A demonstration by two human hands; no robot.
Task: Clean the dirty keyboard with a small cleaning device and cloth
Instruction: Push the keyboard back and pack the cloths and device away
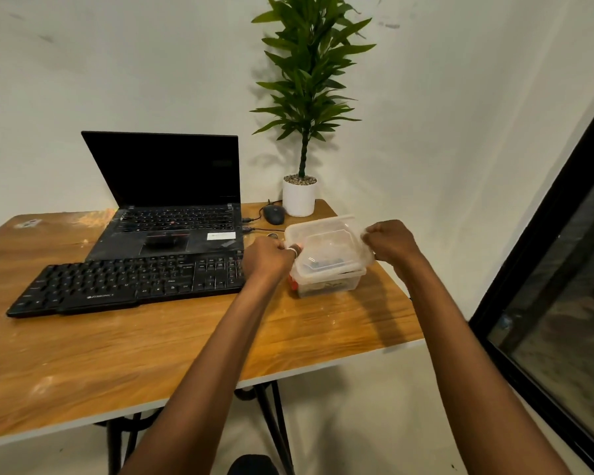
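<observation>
A black keyboard (127,284) lies on the wooden table (151,354) in front of an open laptop (172,207). To its right stands a clear plastic box (326,284) with small items inside, dimly seen. Its translucent lid (326,241) is tilted up above the box. My left hand (266,260) grips the lid's left edge and my right hand (390,241) grips its right edge. A ring shows on a left finger. No cloth is plainly visible.
A black mouse (274,214) and a white pot with a tall green plant (299,197) stand at the table's back right corner. Cables run from the laptop's right side. A dark window frame (542,269) runs along the right. The table's right edge is close to the box.
</observation>
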